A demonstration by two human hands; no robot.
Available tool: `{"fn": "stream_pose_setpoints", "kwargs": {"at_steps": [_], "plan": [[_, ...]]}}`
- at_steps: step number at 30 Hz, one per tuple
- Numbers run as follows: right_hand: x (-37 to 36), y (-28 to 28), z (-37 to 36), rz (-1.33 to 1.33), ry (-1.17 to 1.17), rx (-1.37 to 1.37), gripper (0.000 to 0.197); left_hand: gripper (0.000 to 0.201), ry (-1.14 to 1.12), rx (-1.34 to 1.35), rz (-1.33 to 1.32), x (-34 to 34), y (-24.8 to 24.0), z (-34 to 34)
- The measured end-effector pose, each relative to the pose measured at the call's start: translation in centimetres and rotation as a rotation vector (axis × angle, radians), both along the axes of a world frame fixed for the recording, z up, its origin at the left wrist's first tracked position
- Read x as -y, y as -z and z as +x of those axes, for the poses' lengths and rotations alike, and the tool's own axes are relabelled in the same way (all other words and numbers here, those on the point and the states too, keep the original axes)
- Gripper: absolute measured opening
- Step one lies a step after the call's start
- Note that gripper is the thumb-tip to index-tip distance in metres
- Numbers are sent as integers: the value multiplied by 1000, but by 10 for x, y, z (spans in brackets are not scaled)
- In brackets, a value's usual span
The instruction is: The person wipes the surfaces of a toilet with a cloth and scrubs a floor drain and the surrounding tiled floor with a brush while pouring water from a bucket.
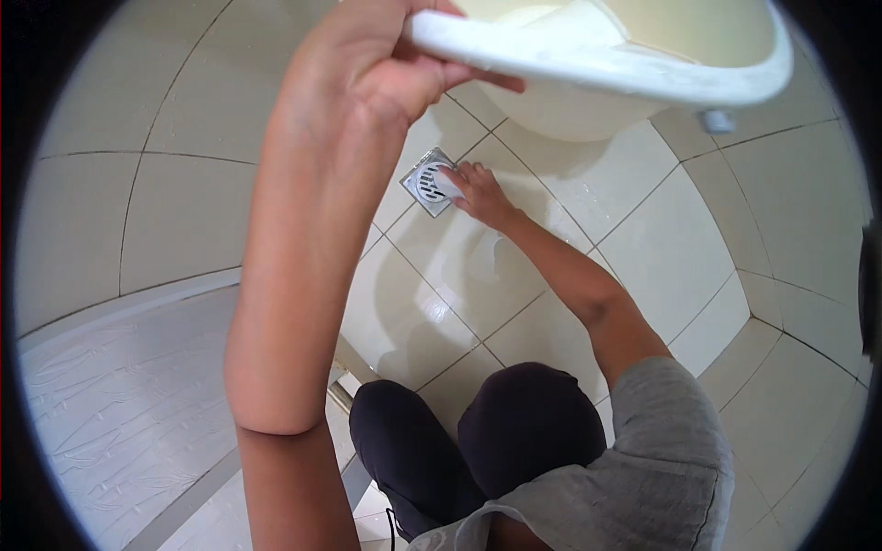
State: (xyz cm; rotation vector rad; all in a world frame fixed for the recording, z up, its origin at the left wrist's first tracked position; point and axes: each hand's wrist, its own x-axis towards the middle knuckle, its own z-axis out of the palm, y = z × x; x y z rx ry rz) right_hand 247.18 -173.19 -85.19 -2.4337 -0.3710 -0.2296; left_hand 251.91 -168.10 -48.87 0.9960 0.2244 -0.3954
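Observation:
My left hand (400, 78) is raised at the top, fingers closed on the thick rim of a white basin-like vessel (588, 69). The vessel is partly cut off by the upper edge; its exact kind is unclear. Lower down, my right hand (482, 197) reaches to the floor beside a square metal floor drain (427, 186) with a round slotted grate. Between its fingers is a small white piece (447, 183), perhaps a cloth or wad, pressed against the grate's right side. Part of that piece is hidden by the fingers.
Pale floor tiles (432, 285) with dark joints look wet in places. Tiled walls (193, 202) rise at both sides. A textured whitish panel (119, 395) with a pale ledge stands at the left. My knees (528, 427) are bent at the bottom.

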Motion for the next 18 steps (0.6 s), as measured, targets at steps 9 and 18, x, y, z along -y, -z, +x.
{"fn": "stream_pose_setpoints", "kwargs": {"at_steps": [9, 18], "plan": [[214, 12, -175, -149, 1414, -274, 64, 35, -29, -250, -31, -20, 29, 1], [99, 34, 51, -374, 861, 133, 46, 45, -30, -79, -75, 7, -29, -22]]}}
